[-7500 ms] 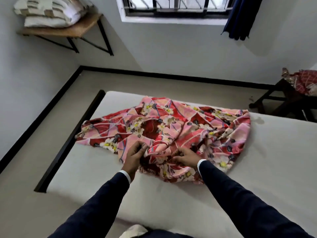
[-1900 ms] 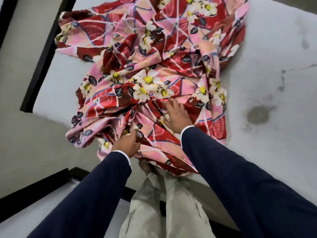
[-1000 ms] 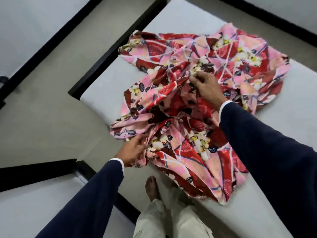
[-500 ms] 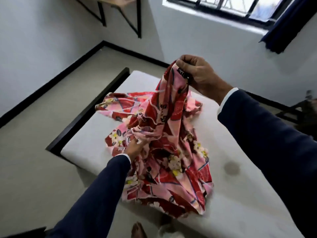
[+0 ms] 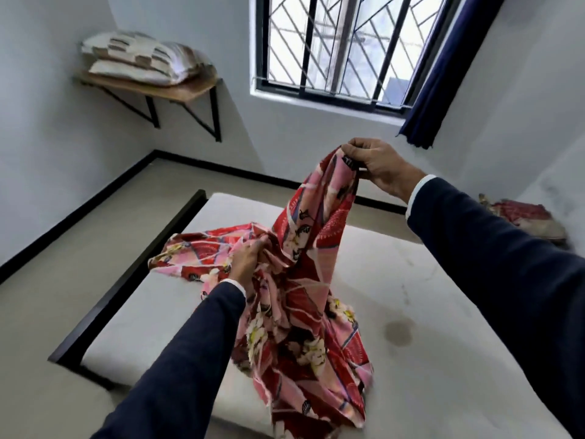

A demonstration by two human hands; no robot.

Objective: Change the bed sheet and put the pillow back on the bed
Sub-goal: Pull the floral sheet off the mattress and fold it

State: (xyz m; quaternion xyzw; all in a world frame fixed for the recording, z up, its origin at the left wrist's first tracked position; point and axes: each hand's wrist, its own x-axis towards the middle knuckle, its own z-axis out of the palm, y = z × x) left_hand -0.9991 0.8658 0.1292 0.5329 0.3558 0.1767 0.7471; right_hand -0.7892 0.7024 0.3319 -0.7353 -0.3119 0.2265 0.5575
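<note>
Bedroom – mattress (image 5: 427,312), pillows (image 5: 139,58) on shelf (image 5: 190,90)

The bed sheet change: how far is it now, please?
Done: the mattress is bare, so the old sheet looks off. In hand: the right hand lifts an edge of the floral sheet while the left hand grips its bunched middle. Left: spreading the sheet flat and bringing the pillows from the wall shelf.

The left hand (image 5: 250,258) has its fingertips buried in folds of the floral sheet (image 5: 304,280), so its grip cannot be made out. The sheet covers part of the mattress (image 5: 443,312) near its front edge, its lowest folds blurred. A red bundle (image 5: 525,217) past the mattress's far right edge is blurred and partly hidden by the right sleeve (image 5: 493,248).
</note>
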